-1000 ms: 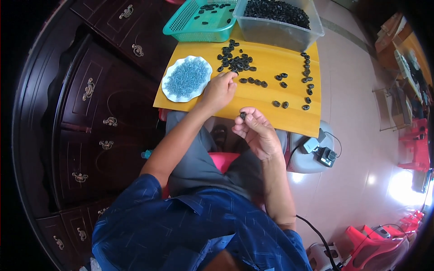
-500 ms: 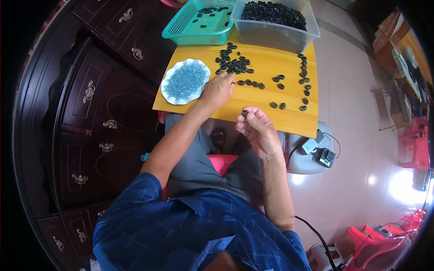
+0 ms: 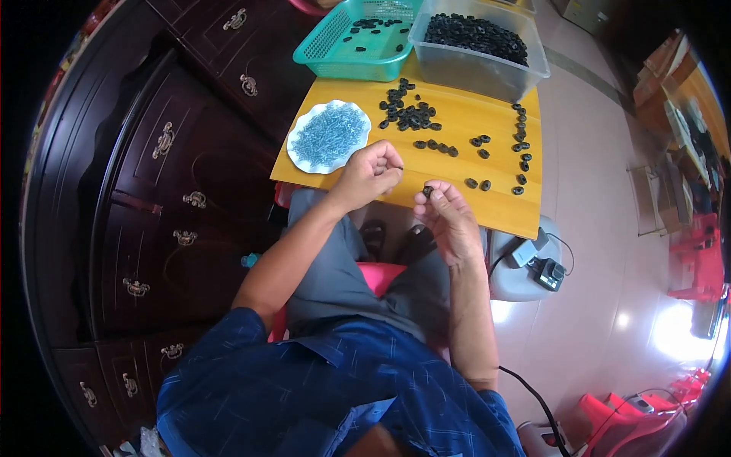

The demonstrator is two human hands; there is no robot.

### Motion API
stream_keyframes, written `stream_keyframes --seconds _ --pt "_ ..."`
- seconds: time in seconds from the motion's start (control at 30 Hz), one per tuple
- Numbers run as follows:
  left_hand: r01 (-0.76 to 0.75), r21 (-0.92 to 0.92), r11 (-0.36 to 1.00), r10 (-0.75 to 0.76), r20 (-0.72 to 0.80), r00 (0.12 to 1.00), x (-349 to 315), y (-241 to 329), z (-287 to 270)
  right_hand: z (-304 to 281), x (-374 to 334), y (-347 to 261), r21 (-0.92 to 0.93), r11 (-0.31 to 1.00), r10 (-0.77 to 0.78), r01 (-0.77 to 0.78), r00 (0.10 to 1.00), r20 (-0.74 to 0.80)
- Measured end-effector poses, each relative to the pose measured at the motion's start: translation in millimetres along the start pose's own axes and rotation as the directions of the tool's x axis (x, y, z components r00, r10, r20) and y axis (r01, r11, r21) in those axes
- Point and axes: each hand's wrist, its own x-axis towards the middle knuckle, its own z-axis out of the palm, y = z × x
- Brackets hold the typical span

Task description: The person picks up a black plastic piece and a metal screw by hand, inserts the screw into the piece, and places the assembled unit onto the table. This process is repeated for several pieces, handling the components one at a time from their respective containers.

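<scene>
My right hand [image 3: 451, 221] is above the table's near edge, pinching a small black oval part [image 3: 428, 191] between thumb and fingers. To its left, and apart from it, my left hand [image 3: 369, 177] has thumb and fingertips pressed together; a tiny dark thing shows at their tips, too small to name. A white scalloped plate [image 3: 298, 161] beside the left hand is heaped with thin bluish pieces [image 3: 329, 135]. Beyond the hands lie a loose pile of black oval parts [image 3: 411, 116] and a short row of the same parts [image 3: 436, 146].
A green perforated basket [image 3: 350, 68] and a clear bin [image 3: 472, 76] full of black parts stand at the yellow table's [image 3: 358, 196] far side. More parts form a line [image 3: 521, 145] along the right edge. A grey stool [image 3: 518, 278] with small devices stands at right; dark drawers [image 3: 152, 228] rise at left.
My left hand has drawn back from the edge of the black pile toward my right hand, fingers pinched. The right hand keeps its black part. The whole view has shifted slightly.
</scene>
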Motion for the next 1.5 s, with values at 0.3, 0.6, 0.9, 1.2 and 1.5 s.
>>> stream_keyframes --seconds 0.3,0.6,0.9,1.2,1.5 --pt "0.14 -0.305 0.942 -0.068 0.235 0.97 -27 36 8 4 -3 3 -0.131 0.991 0.007 -0.001 0.999 0.048" --pt "0.147 -0.385 0.911 -0.058 0.234 0.971 -22 30 12 6 1 -1 -0.117 0.993 -0.018 0.028 0.996 0.09" --pt "0.2 -0.314 0.928 -0.101 0.303 0.948 -22 26 13 2 -1 4 -0.091 0.995 -0.026 0.036 0.994 0.106" --pt "0.155 -0.276 0.949 -0.055 0.338 0.94 -26 29 10 3 -4 7 -0.137 0.984 -0.096 0.113 0.987 0.128" --pt "0.073 -0.089 0.993 -0.047 0.263 0.964 -16 28 14 -2 8 24 -0.231 0.925 -0.289 0.301 0.954 0.082"
